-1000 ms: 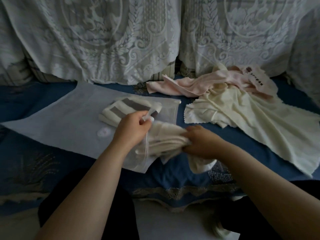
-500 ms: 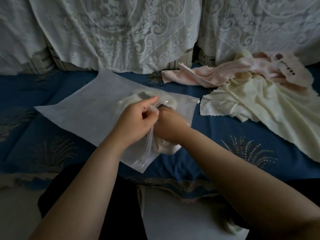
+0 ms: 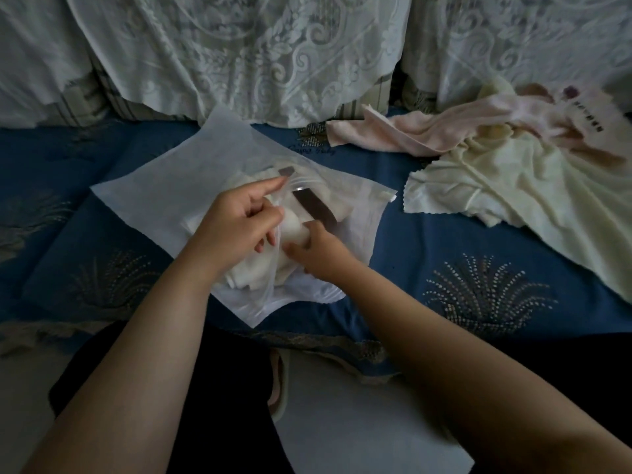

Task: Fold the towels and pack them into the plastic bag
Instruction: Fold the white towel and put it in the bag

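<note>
The left hand (image 3: 236, 227) is pinching the plastic bag (image 3: 359, 234) mouth open. The right hand (image 3: 321, 256) is gripping the folded striped towel (image 3: 307, 213) inside it.

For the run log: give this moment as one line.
stage: bagging folded towel | left hand: holds plastic bag mouth open | right hand: pushes striped towel in | unfolded: pink towel, cream towel

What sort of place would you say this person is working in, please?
Probably a home sofa or daybed: lace covers drape the backrest, a blue embroidered cloth covers the seat, and loose towels lie on it.
</note>
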`<state>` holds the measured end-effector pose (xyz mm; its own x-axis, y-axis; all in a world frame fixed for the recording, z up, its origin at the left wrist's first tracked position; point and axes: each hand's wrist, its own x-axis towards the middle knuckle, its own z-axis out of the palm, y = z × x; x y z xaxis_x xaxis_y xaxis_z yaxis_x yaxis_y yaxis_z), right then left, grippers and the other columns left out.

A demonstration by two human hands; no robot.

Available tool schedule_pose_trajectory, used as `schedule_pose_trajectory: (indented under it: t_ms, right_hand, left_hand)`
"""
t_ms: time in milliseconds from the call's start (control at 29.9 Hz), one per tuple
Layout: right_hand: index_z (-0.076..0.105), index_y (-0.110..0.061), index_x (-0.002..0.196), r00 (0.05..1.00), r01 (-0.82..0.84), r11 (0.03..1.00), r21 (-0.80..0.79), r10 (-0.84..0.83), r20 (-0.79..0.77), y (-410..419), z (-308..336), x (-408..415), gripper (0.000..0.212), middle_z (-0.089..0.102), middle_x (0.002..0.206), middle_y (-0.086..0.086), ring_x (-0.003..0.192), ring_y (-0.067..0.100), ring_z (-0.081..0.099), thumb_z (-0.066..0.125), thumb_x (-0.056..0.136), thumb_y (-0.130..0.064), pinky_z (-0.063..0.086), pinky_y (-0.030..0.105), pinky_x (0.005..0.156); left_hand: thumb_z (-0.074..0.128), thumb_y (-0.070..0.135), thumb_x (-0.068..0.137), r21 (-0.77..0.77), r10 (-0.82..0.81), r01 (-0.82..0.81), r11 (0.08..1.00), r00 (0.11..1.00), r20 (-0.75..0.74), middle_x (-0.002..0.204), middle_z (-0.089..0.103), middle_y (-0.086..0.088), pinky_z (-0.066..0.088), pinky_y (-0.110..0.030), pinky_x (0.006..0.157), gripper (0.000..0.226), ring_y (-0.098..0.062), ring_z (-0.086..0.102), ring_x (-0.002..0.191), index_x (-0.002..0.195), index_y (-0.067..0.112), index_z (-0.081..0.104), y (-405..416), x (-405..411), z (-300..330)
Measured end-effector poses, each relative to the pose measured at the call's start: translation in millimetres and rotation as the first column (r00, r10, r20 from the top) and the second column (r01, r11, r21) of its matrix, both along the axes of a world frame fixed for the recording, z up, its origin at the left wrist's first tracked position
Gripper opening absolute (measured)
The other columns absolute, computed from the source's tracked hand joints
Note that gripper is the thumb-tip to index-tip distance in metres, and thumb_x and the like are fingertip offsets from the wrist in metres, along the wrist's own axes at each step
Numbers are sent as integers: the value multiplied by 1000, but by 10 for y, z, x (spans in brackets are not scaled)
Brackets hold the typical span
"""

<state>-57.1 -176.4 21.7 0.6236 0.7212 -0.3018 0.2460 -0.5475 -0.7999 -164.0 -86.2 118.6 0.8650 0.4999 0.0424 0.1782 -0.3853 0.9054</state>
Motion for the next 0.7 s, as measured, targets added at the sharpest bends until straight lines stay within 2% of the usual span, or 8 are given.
schedule_pose_trajectory:
  t_ms: [67, 134, 200, 267, 367, 434, 568, 701]
  right_hand:
    - [48, -6, 124, 944, 130, 972, 195, -61, -325, 84, 75, -66, 39, 65, 98, 15, 72, 20, 64, 59, 90, -23, 57, 33, 64]
    - [58, -9, 102, 905, 181, 950, 253, -60, -421, 157, 55, -86, 16, 64, 82, 10, 66, 16, 60, 59, 87, -16, 55, 35, 65]
    - [56, -4, 107, 950, 110, 978, 177, -51, -309, 165, -1, -110, 34, 60, 81, 3, 69, 11, 57, 62, 82, -28, 48, 32, 64]
    - [43, -4, 124, 964, 123, 978, 166, -78, -255, 99, -111, -112, 55, 61, 98, 7, 82, 15, 60, 65, 83, -33, 47, 30, 68]
    - [30, -19, 131, 888, 288, 935, 208, -179, -424, -160, -151, -25, 54, 59, 96, 1, 75, 15, 63, 63, 89, -26, 53, 20, 58]
    - [34, -16, 131, 827, 430, 871, 238, -275, -490, -367, -177, 94, 45, 60, 98, 3, 67, 17, 65, 57, 92, -18, 56, 26, 59]
    - [52, -11, 115, 739, 673, 671, 311, -592, -322, -759, -220, 464, 25, 64, 104, 10, 73, 19, 62, 54, 90, -9, 54, 34, 67]
    - [57, -16, 112, 682, 698, 646, 309, -731, -10, -1069, -143, 1012, 27, 60, 110, 4, 94, 18, 57, 51, 87, -10, 47, 31, 78]
  left_hand:
    - [53, 3, 91, -27, -27, 27, 999, 1000, 2, 56, 58, -1, 49, -20, 54, 50, -13, 52, 60, 137, 22, 47, -54, 24, -20]
    - [52, 3, 91, -41, -50, 51, 998, 999, 6, 54, 57, 1, 50, -20, 56, 51, -11, 53, 57, 138, 22, 46, -93, 48, -46]
    - [52, 4, 92, -53, -70, 69, 996, 997, -15, 55, 59, 1, 49, -19, 57, 52, -8, 55, 56, 140, 22, 43, -109, 68, -93]
    - [52, 6, 93, -61, -89, 86, 994, 995, -51, 60, 62, -1, 49, -18, 59, 54, -6, 58, 60, 142, 24, 40, -122, 98, -143]
    - [52, 8, 93, -47, -106, 103, 994, 992, -67, 64, 64, -1, 52, -26, 72, 57, -7, 60, 66, 144, 24, 35, -145, 175, -217]
    - [52, 11, 93, -28, -84, 83, 996, 995, -58, 69, 64, -5, 52, -34, 81, 56, -8, 59, 69, 144, 25, 35, -180, 260, -273]
    - [51, 17, 95, 36, 27, -27, 999, 1000, -12, 82, 60, -17, 47, -18, 73, 53, -12, 56, 73, 144, 25, 35, -292, 563, -394]
    - [49, 20, 95, -54, 77, -73, 996, 994, 76, 81, 56, -3, 45, -15, 67, 54, -8, 55, 72, 146, 25, 31, -519, 954, -436]
